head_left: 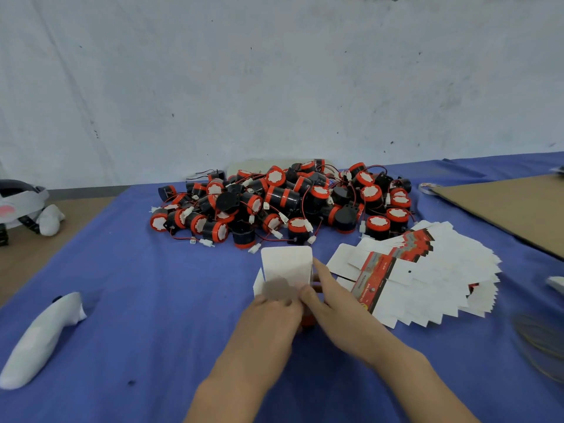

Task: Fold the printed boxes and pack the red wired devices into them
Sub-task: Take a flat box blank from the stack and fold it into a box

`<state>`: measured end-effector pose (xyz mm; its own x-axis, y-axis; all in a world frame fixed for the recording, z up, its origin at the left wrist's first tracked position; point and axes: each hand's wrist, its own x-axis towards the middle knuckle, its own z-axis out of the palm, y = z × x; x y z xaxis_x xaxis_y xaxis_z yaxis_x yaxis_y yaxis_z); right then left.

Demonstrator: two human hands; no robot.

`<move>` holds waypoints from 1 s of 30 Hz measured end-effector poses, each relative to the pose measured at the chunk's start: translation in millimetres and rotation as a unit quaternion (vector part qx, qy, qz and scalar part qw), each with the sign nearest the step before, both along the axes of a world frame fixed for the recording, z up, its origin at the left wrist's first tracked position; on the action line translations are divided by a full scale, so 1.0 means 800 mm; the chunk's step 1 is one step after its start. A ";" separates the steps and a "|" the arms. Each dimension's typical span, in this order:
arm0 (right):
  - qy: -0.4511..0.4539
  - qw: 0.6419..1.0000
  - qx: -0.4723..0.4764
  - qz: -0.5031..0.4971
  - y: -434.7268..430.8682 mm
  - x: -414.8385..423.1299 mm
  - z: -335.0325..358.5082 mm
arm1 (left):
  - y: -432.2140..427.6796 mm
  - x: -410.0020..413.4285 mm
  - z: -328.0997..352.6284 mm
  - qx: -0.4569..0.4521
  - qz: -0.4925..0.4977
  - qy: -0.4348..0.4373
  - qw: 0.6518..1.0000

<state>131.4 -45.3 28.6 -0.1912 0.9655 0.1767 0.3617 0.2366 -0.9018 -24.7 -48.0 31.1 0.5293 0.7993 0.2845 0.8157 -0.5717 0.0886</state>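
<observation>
The half-folded box stands on the desk with its white flap up, probably so it can be loaded from the pile of red wired devices just behind, with the flat boxes fanned alongside. The left hand curls round its base; the right hand pinches its side between thumb and nearly straight fingers.

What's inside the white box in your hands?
Only a blurry dark shape shows inside the open box. The left hand and right hand cover the rest.

Matt card box (blue cloth)
</observation>
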 end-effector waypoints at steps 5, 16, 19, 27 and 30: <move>0.004 0.999 -0.032 -0.042 0.007 0.008 -0.002 | -0.003 0.001 0.010 0.048 -0.071 -0.089 0.992; -0.023 0.998 -0.048 -0.023 0.012 0.020 0.000 | 0.040 -0.042 0.027 0.084 0.170 -0.471 0.862; -0.032 0.998 -0.062 -0.001 0.015 0.023 0.003 | 0.090 -0.058 0.012 0.010 0.238 -0.473 0.848; -0.053 0.995 -0.084 0.017 0.025 0.031 0.008 | 0.186 -0.056 -0.002 -0.089 0.255 -0.242 0.932; -0.069 0.993 -0.094 0.029 0.025 0.034 0.012 | 0.216 -0.042 0.001 -0.147 0.268 -0.221 0.926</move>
